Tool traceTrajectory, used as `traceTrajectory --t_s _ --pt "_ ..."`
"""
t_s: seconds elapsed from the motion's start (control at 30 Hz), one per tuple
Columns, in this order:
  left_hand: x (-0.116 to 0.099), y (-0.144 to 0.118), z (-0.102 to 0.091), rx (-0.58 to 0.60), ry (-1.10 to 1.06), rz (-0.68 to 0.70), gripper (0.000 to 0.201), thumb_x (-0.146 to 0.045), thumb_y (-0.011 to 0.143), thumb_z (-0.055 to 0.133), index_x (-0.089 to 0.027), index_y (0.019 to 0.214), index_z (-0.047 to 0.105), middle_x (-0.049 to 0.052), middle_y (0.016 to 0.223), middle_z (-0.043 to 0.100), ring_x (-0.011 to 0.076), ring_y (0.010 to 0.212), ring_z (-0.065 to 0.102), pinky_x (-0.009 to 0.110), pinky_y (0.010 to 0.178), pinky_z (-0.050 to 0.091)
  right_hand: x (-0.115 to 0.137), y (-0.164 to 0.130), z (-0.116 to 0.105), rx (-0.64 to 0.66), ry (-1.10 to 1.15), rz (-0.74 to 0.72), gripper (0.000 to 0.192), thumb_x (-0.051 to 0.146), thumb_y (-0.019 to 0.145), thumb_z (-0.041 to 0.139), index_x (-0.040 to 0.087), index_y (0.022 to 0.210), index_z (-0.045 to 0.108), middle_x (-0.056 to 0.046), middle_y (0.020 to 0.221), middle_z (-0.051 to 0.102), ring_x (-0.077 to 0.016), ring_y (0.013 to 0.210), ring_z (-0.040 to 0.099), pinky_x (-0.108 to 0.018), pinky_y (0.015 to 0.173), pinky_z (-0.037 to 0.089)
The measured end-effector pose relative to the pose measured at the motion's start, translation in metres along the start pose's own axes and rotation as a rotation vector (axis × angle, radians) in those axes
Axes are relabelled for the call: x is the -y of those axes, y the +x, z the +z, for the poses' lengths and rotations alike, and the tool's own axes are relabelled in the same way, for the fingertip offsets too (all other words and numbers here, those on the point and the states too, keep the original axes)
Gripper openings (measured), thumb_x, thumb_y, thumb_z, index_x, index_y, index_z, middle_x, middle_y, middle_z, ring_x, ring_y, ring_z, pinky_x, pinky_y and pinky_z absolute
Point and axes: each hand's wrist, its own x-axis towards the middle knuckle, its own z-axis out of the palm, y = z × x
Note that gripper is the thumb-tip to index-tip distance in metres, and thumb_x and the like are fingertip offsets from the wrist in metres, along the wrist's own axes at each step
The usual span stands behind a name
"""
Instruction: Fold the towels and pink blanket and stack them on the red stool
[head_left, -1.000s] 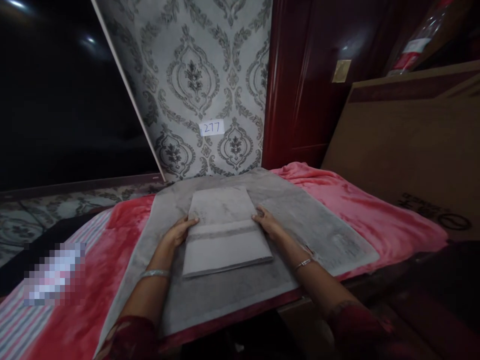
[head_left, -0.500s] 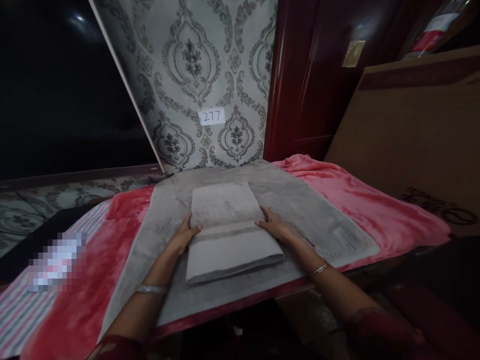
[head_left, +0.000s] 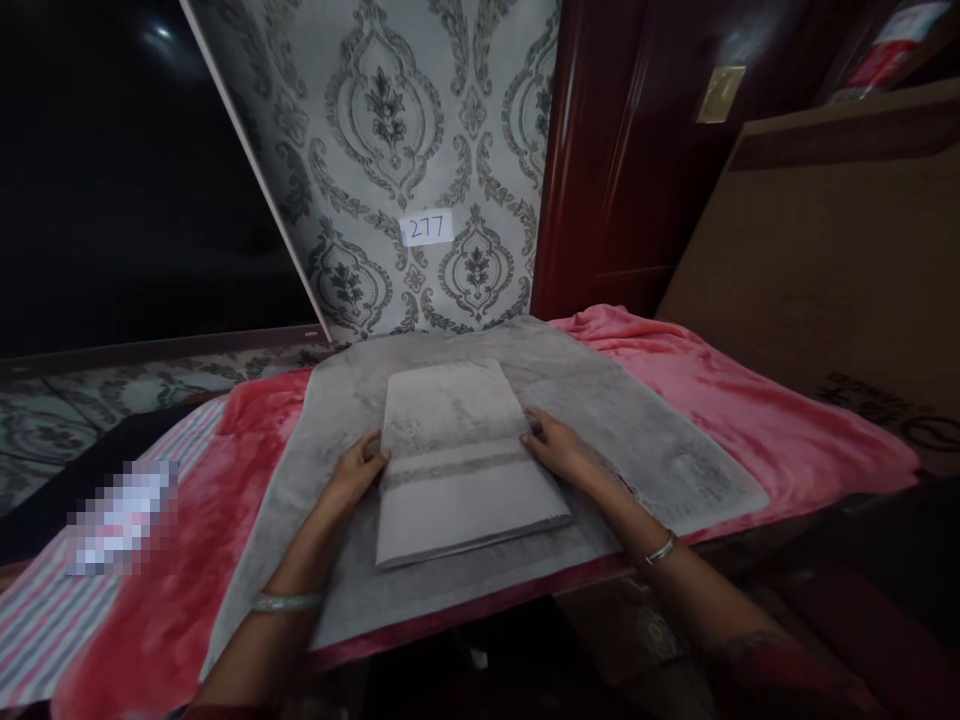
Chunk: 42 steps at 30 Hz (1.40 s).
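A light grey towel (head_left: 457, 470), folded into a thick rectangle with a darker band across it, lies flat in front of me. Its front end shows a layered fold. At its left edge is my left hand (head_left: 354, 472), with thumb and fingers drawn together on the border. My right hand (head_left: 556, 445) is closed at the opposite edge, near the band, its thumb at the side of the towel. Some fingertips of both hands are hidden. Beneath the towel spreads a larger grey cloth (head_left: 645, 440).
A red-pink plush blanket (head_left: 787, 430) covers the surface below the grey cloth. At left are striped fabric (head_left: 45, 630), a blurred item (head_left: 124, 520) and a dark screen (head_left: 135, 180). Patterned wallpaper (head_left: 390, 110) rises behind; a large cardboard box (head_left: 825, 260) leans at right.
My thumbs have slid outward from the top of the folded towel to its side edges. The towel lies almost where it was, its front end flatter. The view has shifted slightly.
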Motion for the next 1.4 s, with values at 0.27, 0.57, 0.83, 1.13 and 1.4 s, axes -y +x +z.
traceTrajectory --t_s 0.27,0.57,0.83,1.13,1.4 --pt "-0.084 0.031 0.061 -0.071 0.857 0.407 0.055 -0.022 0.093 0.044 -0.009 0.147 0.048 0.019 0.156 0.043 0.0301 0.147 0.038 0.049 0.12 0.032 0.092 0.048 0.032 0.083 -0.35 -0.278 0.06 0.027 0.1 0.036 0.01 0.158 0.031 -0.014 0.164 0.029 -0.0283 0.151 0.025 -0.05 0.12 0.026" --pt "-0.052 0.021 0.103 -0.029 1.101 0.398 0.057 -0.041 0.101 0.037 -0.022 0.154 0.041 0.016 0.162 0.033 0.0376 0.15 0.027 0.066 0.116 0.026 0.052 0.071 0.047 0.212 -0.452 -0.393 0.059 0.045 0.103 0.031 0.023 0.158 0.033 -0.005 0.166 0.024 -0.0271 0.153 0.019 -0.057 0.122 0.017" --pt "-0.052 0.025 0.102 -0.016 1.099 0.382 0.057 -0.04 0.1 0.037 -0.021 0.154 0.041 0.015 0.162 0.033 0.0378 0.15 0.027 0.066 0.117 0.025 0.015 0.146 0.016 0.311 -0.435 -0.153 0.066 0.054 0.102 0.027 0.028 0.162 0.019 -0.003 0.169 0.012 -0.0281 0.155 0.008 -0.059 0.121 0.016" --pt "-0.053 0.023 0.101 -0.032 1.076 0.38 0.057 -0.038 0.099 0.041 -0.021 0.154 0.041 0.015 0.162 0.033 0.0358 0.15 0.028 0.063 0.118 0.026 0.036 0.154 0.012 0.215 -0.44 -0.208 0.059 0.043 0.104 0.028 0.025 0.16 0.029 -0.009 0.167 0.021 -0.0297 0.155 0.011 -0.061 0.121 0.014" --pt "-0.049 0.021 0.103 -0.149 1.114 0.334 0.065 -0.047 0.096 0.048 -0.013 0.151 0.045 0.026 0.157 0.037 0.0458 0.147 0.029 0.065 0.116 0.024 0.047 0.156 0.049 0.348 -0.441 -0.531 0.057 0.048 0.104 0.032 0.031 0.159 0.031 -0.003 0.167 0.022 -0.0273 0.154 0.016 -0.056 0.123 0.015"
